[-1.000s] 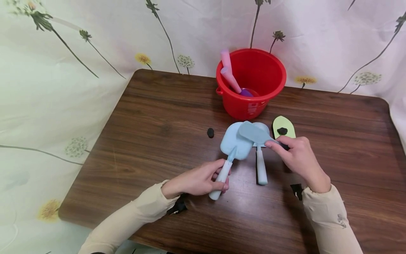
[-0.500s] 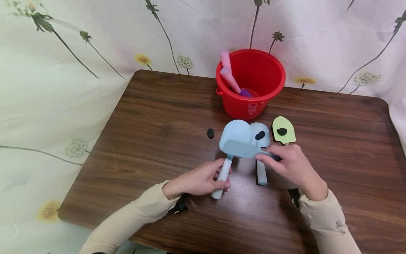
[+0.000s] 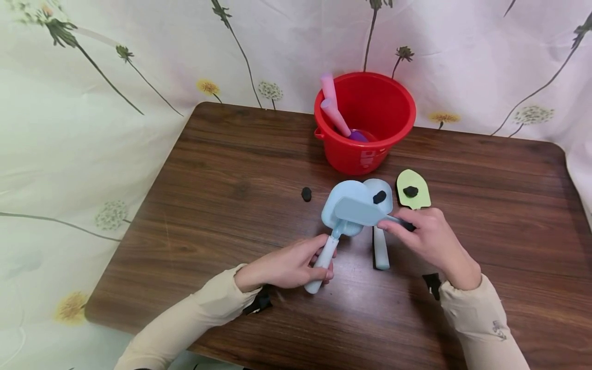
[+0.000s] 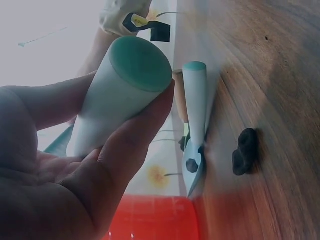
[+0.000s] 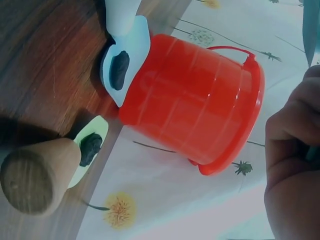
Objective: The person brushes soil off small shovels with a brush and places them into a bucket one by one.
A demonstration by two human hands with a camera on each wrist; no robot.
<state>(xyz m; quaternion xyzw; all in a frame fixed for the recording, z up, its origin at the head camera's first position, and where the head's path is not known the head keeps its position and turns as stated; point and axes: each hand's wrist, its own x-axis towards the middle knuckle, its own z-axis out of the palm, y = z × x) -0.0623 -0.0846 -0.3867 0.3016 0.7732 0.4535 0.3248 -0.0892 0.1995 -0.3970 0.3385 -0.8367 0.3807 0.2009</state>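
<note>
My left hand (image 3: 291, 264) grips the white handle of a light blue toy shovel (image 3: 344, 190), raised off the table; the handle's green end (image 4: 141, 64) faces the left wrist camera. In my right hand (image 3: 427, 236) I hold a flat grey-blue spatula (image 3: 356, 211) by its dark handle, its blade crossing over the raised shovel's blade. Whether the blades touch, I cannot tell. Beneath and to the right lies a second light blue shovel (image 3: 381, 252), with a black lump (image 3: 380, 197) on its blade. The right wrist view shows only part of my right hand (image 5: 295, 150).
A red bucket (image 3: 353, 159) stands behind the shovels, with two pink handles (image 3: 335, 115) in it. Right of them, a green shovel (image 3: 411, 178) with a wooden handle (image 5: 45, 172) bears a black lump (image 3: 410, 191). Another black lump (image 3: 307, 193) lies on the wooden table (image 3: 222, 205).
The spatula has swept down and left over the raised shovel, then slightly back right and up. This uncovered the black lump on the lying shovel. My left hand has barely shifted.
</note>
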